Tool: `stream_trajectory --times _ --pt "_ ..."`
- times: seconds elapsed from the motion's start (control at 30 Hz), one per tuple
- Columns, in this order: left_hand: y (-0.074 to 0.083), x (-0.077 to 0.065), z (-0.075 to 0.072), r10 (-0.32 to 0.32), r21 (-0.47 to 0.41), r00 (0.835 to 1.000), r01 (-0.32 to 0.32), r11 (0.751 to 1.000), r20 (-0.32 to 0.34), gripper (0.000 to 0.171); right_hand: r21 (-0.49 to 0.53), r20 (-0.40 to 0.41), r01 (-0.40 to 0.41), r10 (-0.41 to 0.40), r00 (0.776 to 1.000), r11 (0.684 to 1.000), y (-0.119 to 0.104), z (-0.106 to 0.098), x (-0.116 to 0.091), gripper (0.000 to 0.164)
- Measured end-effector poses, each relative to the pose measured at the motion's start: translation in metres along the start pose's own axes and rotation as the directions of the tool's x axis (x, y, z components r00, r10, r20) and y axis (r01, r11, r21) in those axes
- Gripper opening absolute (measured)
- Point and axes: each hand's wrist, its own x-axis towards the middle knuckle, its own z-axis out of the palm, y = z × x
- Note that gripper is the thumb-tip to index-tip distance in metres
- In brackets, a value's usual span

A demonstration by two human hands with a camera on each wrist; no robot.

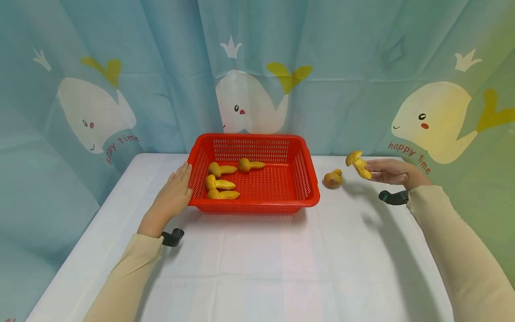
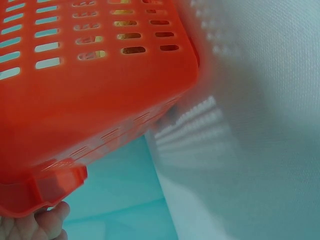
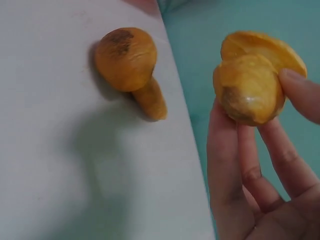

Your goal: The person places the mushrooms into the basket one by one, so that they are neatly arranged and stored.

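Note:
My right hand [image 1: 388, 172] pinches a yellow mushroom [image 1: 359, 164] by its stem between thumb and fingers, raised over the right side of the table with its cap tilted to the left. In the right wrist view the stem end of that mushroom [image 3: 250, 95] faces the camera. Another mushroom [image 1: 333, 179], browner on its cap, lies on the table between that hand and the red plastic basket [image 1: 265, 202]. Along the basket's left rim rests my left hand [image 1: 173, 192], fingers straight. Several yellow mushrooms [image 1: 222, 195] lie in the basket's left half.
A white cloth covers the table [image 1: 257, 268]. Behind it hangs a blue curtain [image 1: 342, 67] with whale prints, close to the basket's back rim. Each wrist wears a dark strap with a small device [image 1: 173, 237].

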Motion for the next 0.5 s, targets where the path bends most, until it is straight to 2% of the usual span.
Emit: stream_trajectory --times 0.17,0.33,0.5 --pt "-0.001 0.0 -0.001 -0.001 -0.003 1.0 0.001 1.0 0.002 0.064 -0.122 0.101 0.066 -0.053 0.993 0.99 -0.012 0.005 -0.003 0.034" --pt "-0.001 0.0 -0.001 0.003 0.001 1.0 -0.003 1.0 -0.004 0.064 -0.191 0.128 0.055 -0.03 0.991 0.98 -0.028 0.013 -0.003 0.031" --pt "-0.002 0.001 -0.002 0.009 -0.002 1.0 -0.009 1.0 -0.006 0.064 -0.333 0.147 0.073 -0.025 0.989 0.94 -0.047 0.023 -0.003 0.027"
